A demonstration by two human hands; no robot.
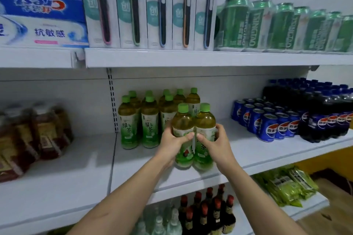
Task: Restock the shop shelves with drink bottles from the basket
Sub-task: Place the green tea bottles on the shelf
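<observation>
Now each hand clamps one green-tea bottle: left hand (172, 143), left bottle (182, 120); right hand (217, 144), right bottle (205, 120). Both stand before the stocked row (147, 120); slide them back upright, labels forward.

Legible text, located relative to the green tea bottles (148, 120) on the middle shelf:
- Tea bottle labels: "绿茶".
- Green cans (256, 25), shelf above, to the right: "TSINGTAO", printed vertically.
- Toothpaste boxes (42, 21), above left: "抗敏感"; "Crest" logo upside down.
- Blue cans (267, 126), right: "百事".
</observation>
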